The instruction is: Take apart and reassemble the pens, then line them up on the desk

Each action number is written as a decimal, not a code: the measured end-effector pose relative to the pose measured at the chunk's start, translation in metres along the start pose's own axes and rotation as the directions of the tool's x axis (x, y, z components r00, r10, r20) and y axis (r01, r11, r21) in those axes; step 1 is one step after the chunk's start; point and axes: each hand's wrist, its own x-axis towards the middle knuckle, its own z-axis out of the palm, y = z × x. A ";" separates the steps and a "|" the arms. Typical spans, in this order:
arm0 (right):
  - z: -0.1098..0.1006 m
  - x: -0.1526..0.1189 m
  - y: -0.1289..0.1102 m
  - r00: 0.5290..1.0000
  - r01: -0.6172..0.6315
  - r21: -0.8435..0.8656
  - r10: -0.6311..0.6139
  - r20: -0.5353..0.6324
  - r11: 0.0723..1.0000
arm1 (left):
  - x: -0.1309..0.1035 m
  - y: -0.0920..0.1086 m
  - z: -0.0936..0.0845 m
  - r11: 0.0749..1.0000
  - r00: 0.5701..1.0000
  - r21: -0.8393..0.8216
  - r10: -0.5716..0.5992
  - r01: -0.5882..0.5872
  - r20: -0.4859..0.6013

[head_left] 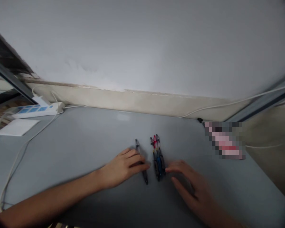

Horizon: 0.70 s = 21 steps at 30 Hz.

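A dark pen point(144, 177) with a clear upper part lies slanted on the grey table. My left hand point(127, 164) is over its middle, with bent fingers and thumb closed about it. Just to the right, a small group of pens point(158, 158) lies side by side, their tips and clips pointing to the wall; one has a red top and blue shows lower down. My right hand point(194, 186) is at the right side of this group, thumb and fingers apart, slightly blurred. Its index fingertip is close to the nearest pen; whether it touches, I cannot tell.
A white power strip point(40, 109) with blue sockets lies at the back left, beside a white flat piece point(17, 127). A white cable point(26, 142) runs down the table's left side. At the right edge lies a blurred-out pinkish item point(224, 142). A wall point(142, 47) rises behind.
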 end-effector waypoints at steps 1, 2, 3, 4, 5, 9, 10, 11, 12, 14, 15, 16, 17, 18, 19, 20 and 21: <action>0.001 0.000 -0.001 1.000 -0.019 0.022 0.018 0.007 1.000 | 0.000 0.000 0.000 1.000 1.000 0.014 -0.007 0.007 -0.008; 0.001 -0.001 -0.002 0.999 -0.040 0.046 0.040 0.014 0.998 | 0.001 0.000 0.000 1.000 1.000 0.029 -0.010 0.010 -0.014; 0.002 -0.001 -0.002 0.998 -0.064 0.069 0.063 0.020 0.996 | 0.001 0.000 0.000 0.999 1.000 0.042 -0.006 0.007 -0.017; 0.003 -0.002 -0.003 0.996 -0.092 0.093 0.090 0.027 0.991 | 0.001 0.000 -0.001 0.998 1.000 0.055 0.009 -0.008 -0.019; 0.003 -0.003 -0.004 0.992 -0.126 0.116 0.123 0.038 0.985 | 0.001 0.000 -0.002 0.997 0.999 0.070 0.034 -0.032 -0.024; 0.005 -0.007 -0.009 0.952 -0.298 0.207 0.274 0.137 0.932 | -0.001 0.007 -0.006 0.986 0.982 0.100 0.142 -0.130 -0.126; 0.006 -0.008 -0.011 0.931 -0.352 0.263 0.309 0.193 0.898 | -0.002 0.010 -0.007 0.986 0.973 0.093 0.156 -0.141 -0.168; 0.007 -0.008 -0.014 0.905 -0.412 0.340 0.336 0.262 0.845 | -0.003 0.014 -0.008 0.984 0.964 0.088 0.168 -0.152 -0.206; 0.009 -0.009 -0.017 0.872 -0.475 0.430 0.346 0.345 0.768 | -0.003 0.018 -0.009 0.982 0.954 0.086 0.182 -0.166 -0.239; 0.011 -0.009 -0.024 0.796 -0.596 0.585 0.308 0.521 0.550 | -0.004 0.025 -0.009 0.975 0.934 0.085 0.222 -0.206 -0.279; 0.012 -0.009 -0.028 0.763 -0.640 0.627 0.269 0.589 0.443 | -0.005 0.029 -0.009 0.971 0.928 0.078 0.238 -0.225 -0.286; 0.014 -0.009 -0.032 0.731 -0.678 0.640 0.236 0.640 0.362 | -0.005 0.032 -0.009 0.967 0.922 0.066 0.256 -0.248 -0.290; 0.015 -0.009 -0.035 0.703 -0.708 0.635 0.215 0.678 0.310 | -0.005 0.034 -0.009 0.963 0.920 0.047 0.266 -0.264 -0.288; 0.016 -0.009 -0.037 0.680 -0.729 0.617 0.215 0.701 0.296 | -0.006 0.036 -0.008 0.961 0.920 0.021 0.271 -0.276 -0.285; 0.017 -0.009 -0.038 0.665 -0.742 0.588 0.244 0.705 0.323 | -0.007 0.037 -0.007 0.958 0.923 -0.009 0.273 -0.287 -0.272; 0.018 -0.009 -0.039 0.658 -0.746 0.550 0.291 0.695 0.375 | -0.008 0.038 -0.006 0.956 0.929 -0.044 0.271 -0.291 -0.252; 0.018 -0.009 -0.038 0.654 -0.748 0.506 0.344 0.674 0.430 | -0.009 0.038 -0.004 0.956 0.938 -0.082 0.256 -0.281 -0.233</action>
